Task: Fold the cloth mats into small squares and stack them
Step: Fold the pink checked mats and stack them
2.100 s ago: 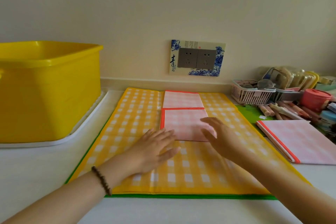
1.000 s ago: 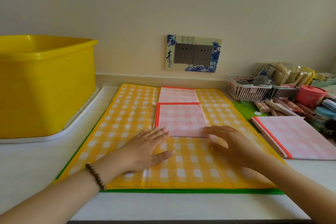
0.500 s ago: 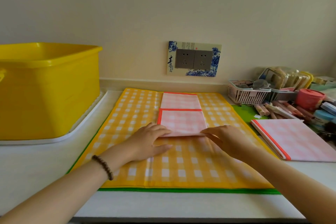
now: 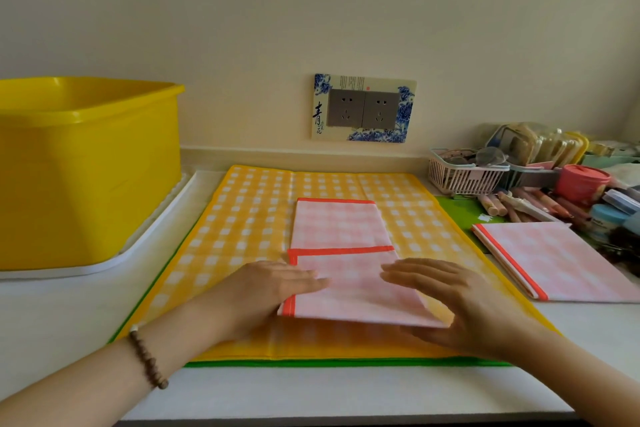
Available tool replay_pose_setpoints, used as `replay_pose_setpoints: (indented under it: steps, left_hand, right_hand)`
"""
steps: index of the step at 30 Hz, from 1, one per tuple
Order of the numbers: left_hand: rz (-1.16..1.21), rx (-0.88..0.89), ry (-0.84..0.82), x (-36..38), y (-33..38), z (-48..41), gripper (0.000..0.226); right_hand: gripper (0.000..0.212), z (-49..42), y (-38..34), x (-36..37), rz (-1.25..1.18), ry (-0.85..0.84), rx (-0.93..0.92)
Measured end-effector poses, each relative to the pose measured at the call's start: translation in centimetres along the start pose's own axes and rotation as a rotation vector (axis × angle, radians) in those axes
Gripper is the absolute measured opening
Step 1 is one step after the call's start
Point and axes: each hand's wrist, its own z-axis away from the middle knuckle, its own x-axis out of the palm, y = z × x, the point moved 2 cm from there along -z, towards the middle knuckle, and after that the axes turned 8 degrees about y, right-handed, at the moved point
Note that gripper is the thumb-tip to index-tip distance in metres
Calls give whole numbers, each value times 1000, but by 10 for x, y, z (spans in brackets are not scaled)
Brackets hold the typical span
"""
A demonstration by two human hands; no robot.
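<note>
Both hands flat on pink mat, mid-fold.
Left hand (image 4: 273, 291) lies with fingers straight on the left edge of the pink mat (image 4: 353, 298); right hand (image 4: 457, 302) is spread, fingers straight, over its right edge, gripping nothing. The pink mat lies partly folded on the yellow mat (image 4: 242, 218), centre of the counter (image 4: 52, 315). A second pink mat (image 4: 561, 260), folded, lies to the right. Tub (image 4: 86, 166) at left.

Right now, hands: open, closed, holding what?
Left hand: open, flat on the pink mat.
Right hand: open, fingers straight on the mat's right edge.
</note>
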Motion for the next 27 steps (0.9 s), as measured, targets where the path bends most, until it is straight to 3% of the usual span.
replay_pose_setpoints:
  steps: [5, 9, 13, 17, 22, 24, 25, 27]
  left_hand:
    - [25, 93, 73, -3, 9, 7, 75]
    - [107, 27, 37, 9, -1, 3, 52]
    - [123, -123, -174, 16, -7, 0, 68]
    - [149, -169, -146, 16, -9, -5, 63]
    - [239, -241, -56, 7, -22, -10, 53]
    - [416, -361, 8, 3, -24, -16, 49]
    - [477, -419, 74, 1, -27, -18, 54]
    - [500, -487, 182, 3, -32, -23, 42]
  right_hand:
    - [83, -11, 23, 23, 50, -280, 60]
    - [53, -10, 29, 34, -94, -296, 108]
    - [55, -9, 33, 37, -104, -286, 113]
    - [53, -14, 35, 34, -111, -292, 165]
    - [37, -21, 44, 35, -276, -114, 274]
    - [10, -27, 42, 35, -407, 40, 433]
    - [7, -34, 42, 36, -428, 86, 519]
    - [30, -46, 44, 39, -447, 132, 636]
